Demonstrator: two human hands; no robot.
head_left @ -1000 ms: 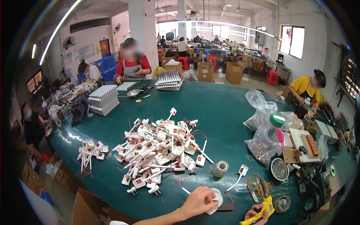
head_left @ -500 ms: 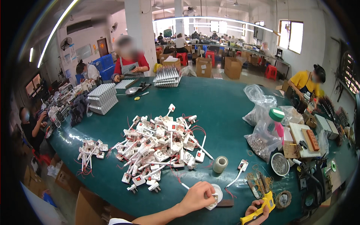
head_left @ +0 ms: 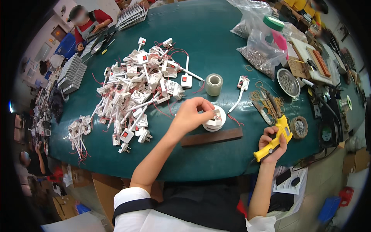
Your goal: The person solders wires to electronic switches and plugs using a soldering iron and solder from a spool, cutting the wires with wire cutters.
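My left hand bends over a white plug housing that rests on a round white base. Thumb and forefinger press together at the housing's edge; what they pinch is hidden. In my right hand is a yellow soldering gun, its metal tip slanting up and away over loose rubber bands. A dark brown bar lies just nearer than the base. Beyond it stands a roll of clear tape, and to its right lies one white switch plug with a cable.
A big heap of white plugs with red switches covers the left-middle table, with a smaller pile beside it. At right are a metal bowl of small parts, a round container and plastic bags. A co-worker sits far left.
My view has tilted down, so the table sits higher in the picture and my lap shows. The brown bar is now seen whole. The left hand stays at the housing; the right still grips the soldering gun.
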